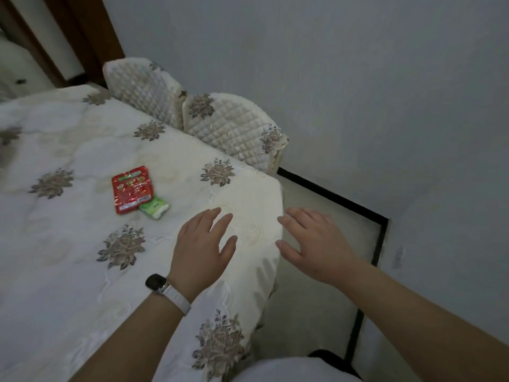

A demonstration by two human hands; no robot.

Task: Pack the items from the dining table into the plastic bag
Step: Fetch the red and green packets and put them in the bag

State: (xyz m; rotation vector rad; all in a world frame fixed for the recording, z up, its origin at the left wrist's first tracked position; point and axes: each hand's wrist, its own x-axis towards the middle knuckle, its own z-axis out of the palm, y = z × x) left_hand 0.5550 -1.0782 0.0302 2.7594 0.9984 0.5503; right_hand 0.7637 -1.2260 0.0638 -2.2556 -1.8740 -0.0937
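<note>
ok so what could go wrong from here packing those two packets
1. No plastic bag shows in this view, and both the left hand and right hand are empty, so packing may stall while it is found.
2. The green packet touches a corner of the red packet; lifting one could drag the other.
3. The tablecloth drapes loosely over the corner by the hands; catching it might slide both packets.
</note>
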